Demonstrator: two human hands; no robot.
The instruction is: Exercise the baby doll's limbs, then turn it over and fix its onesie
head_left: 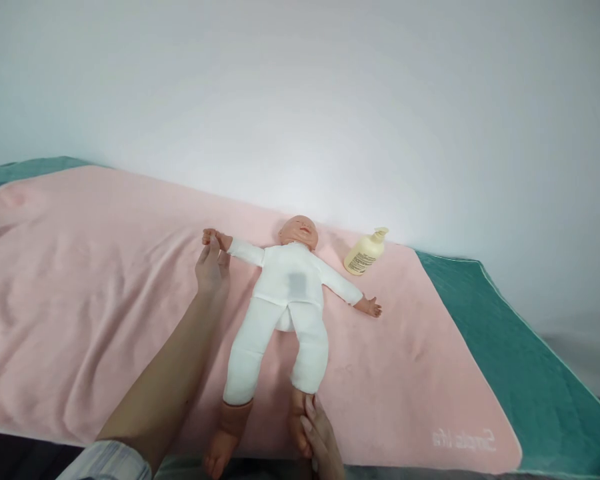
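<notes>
A baby doll (289,293) in a white body suit lies face up on a pink towel (95,280), head toward the wall, arms spread. My left hand (212,263) reaches along the towel and its fingertips touch the doll's small hand at the upper left. My right hand (320,437) is at the bottom edge, fingers wrapped on the doll's foot and ankle. The doll's other bare foot (223,448) hangs near the towel's front edge, untouched.
A cream pump bottle (365,253) lies tilted on the towel to the right of the doll's head. A teal cover (520,360) shows under the towel on the right and far left. A plain white wall (300,100) rises directly behind.
</notes>
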